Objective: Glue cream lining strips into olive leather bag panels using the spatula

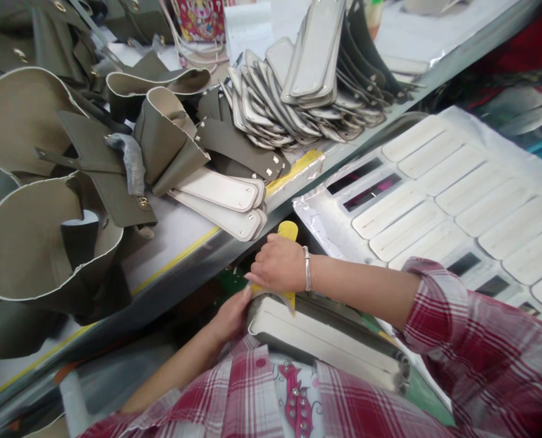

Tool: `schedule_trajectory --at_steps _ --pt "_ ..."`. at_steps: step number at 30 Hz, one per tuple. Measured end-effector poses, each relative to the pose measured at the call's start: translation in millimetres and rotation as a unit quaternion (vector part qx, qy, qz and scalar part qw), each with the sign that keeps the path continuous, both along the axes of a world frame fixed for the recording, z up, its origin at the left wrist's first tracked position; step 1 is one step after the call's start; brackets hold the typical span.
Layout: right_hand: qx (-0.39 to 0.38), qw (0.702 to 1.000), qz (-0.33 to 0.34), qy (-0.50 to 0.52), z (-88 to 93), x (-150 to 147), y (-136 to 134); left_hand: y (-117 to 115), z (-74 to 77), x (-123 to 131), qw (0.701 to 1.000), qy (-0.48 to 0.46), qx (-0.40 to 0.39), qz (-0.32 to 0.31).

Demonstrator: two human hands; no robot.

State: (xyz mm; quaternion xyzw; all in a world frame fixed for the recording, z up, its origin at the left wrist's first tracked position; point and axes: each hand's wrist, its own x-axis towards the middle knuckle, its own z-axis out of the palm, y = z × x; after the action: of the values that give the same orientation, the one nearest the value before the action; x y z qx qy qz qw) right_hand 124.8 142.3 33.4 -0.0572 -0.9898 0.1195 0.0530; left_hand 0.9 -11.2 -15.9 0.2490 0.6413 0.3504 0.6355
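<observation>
1. Our right hand (280, 264) has its grip wrapped around a yellow strip (288, 230); our left hand's (232, 316) we cannot tell.
2. We seem to be working the strip at one end of the pale-edged piece (325, 340), just before our shirt (247, 389).
3. Next probably calls for steadiness.
4. Olive bag bodies (19, 243) and straps (314, 61) crowd our surface (173, 222).

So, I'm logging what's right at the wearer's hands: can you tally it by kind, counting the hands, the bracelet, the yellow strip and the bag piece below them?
Hands: 2 (left hand, right hand)
Silver bracelet: 1
Yellow strip, partly hidden: 1
Grey-and-white bag piece: 1
Total: 5
</observation>
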Motion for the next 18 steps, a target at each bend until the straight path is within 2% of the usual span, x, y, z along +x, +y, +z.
schedule_trajectory --at_steps 3,6,9,12,18 --pt "-0.001 1.000 -0.012 -0.011 -0.9 3 -4 -3 0.6 -1 0.997 0.082 0.013 -0.003" --pt "-0.016 0.999 -0.035 -0.018 -2.2 7 -7 -6 -1.0 1 0.995 0.101 0.010 0.007" --pt "-0.034 0.998 -0.051 -0.028 -3.2 10 -9 -7 -3.8 2 0.992 0.115 0.042 0.007" --pt "-0.048 0.996 -0.068 -0.037 -3.9 13 -12 -3 -1.2 3 0.988 0.115 0.096 -0.036" --pt "-0.087 0.987 -0.128 -0.048 -7.7 27 -23 13 16.4 10 0.978 0.075 0.151 -0.124"
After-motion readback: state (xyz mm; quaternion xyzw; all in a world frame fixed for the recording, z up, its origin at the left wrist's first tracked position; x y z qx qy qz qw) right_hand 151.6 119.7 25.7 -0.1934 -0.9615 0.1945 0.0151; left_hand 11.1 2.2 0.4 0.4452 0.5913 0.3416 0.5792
